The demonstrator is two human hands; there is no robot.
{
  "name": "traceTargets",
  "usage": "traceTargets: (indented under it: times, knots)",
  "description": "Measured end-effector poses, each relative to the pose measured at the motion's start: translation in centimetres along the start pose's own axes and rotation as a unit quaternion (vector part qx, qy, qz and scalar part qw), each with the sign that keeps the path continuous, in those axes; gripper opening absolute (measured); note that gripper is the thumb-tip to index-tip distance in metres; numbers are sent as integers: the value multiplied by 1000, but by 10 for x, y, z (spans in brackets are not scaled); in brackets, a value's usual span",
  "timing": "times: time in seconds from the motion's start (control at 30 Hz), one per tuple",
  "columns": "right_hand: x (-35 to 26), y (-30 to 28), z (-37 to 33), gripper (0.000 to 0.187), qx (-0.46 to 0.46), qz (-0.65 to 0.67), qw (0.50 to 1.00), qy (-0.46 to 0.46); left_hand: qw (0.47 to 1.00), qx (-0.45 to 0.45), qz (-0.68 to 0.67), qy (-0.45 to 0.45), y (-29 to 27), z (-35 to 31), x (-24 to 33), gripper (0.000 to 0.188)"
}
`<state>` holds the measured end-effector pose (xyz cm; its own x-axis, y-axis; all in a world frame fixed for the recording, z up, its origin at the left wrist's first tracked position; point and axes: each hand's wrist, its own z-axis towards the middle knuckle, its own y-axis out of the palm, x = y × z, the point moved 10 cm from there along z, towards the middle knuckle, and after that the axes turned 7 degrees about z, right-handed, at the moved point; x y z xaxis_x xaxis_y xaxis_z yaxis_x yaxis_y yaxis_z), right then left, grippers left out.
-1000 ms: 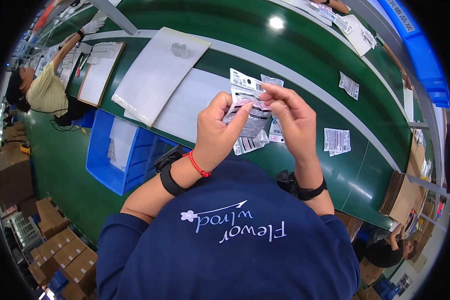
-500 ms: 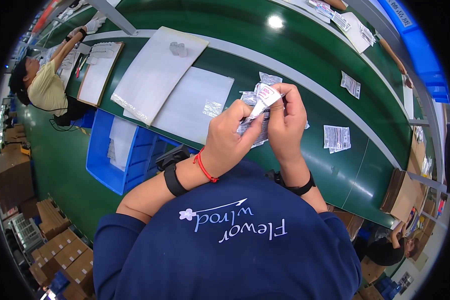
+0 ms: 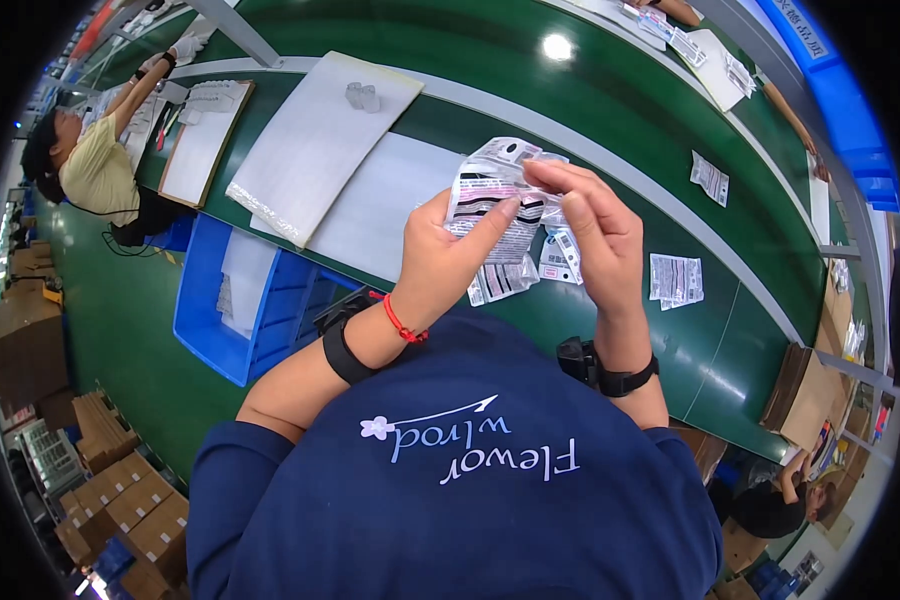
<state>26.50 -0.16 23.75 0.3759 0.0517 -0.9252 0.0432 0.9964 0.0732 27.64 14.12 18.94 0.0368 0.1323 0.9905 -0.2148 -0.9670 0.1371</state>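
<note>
My left hand [image 3: 440,245] is closed on a clear plastic pouch [image 3: 495,225] with black, pink and grey print, its thumb lying across the front. The pouch is upright, with a hole near its top edge. At the pouch's right edge is my right hand [image 3: 600,225], its fingers bent toward the plastic and its thumb apart from them. Whether those fingertips touch the pouch is hard to make out. Below and behind the held pouch, more printed pouches [image 3: 562,258] lie on the green table [image 3: 710,345], partly hidden by my hands.
Two printed pouches [image 3: 676,280] lie overlapping to the right, and another [image 3: 710,178] farther back. White foam sheets [image 3: 320,140] cover the table's left, with small clear pieces [image 3: 362,97] on top. A blue bin [image 3: 215,310] stands at the near left. Co-workers sit around.
The pouch has been unfolded and turned so its printed face shows. My right hand has lowered and moved right, its pinch loosened. My left hand has shifted slightly left.
</note>
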Motion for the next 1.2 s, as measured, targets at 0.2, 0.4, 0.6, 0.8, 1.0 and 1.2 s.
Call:
traceTargets:
  times: [0.2, 0.4, 0.6, 0.8, 1.0, 1.2]
  knots:
    - [0, 3, -9, 14, 20, -155, 985, -66, 996, -5, 83, 44, 6, -3, 6, 22]
    - [7, 5, -18, 10, 73, -186, 978, -53, 975, -5, 191, 110, 11, -13, 13, 20]
    - [-19, 1, -16, 6, 113, -254, 951, -133, 945, 1, 269, 185, 21, -19, 33, 14]
    - [-16, 2, -10, 8, 45, -256, 960, -104, 975, -12, 186, 118, 13, -21, 11, 13]
    - [12, -1, -2, 13, -62, 35, 995, 63, 997, 25, 74, -1, -7, -7, -10, 18]
    - [-10, -7, -6, 12, -4, -173, 983, -57, 1000, 25, -13, -4, 2, -5, -6, 20]
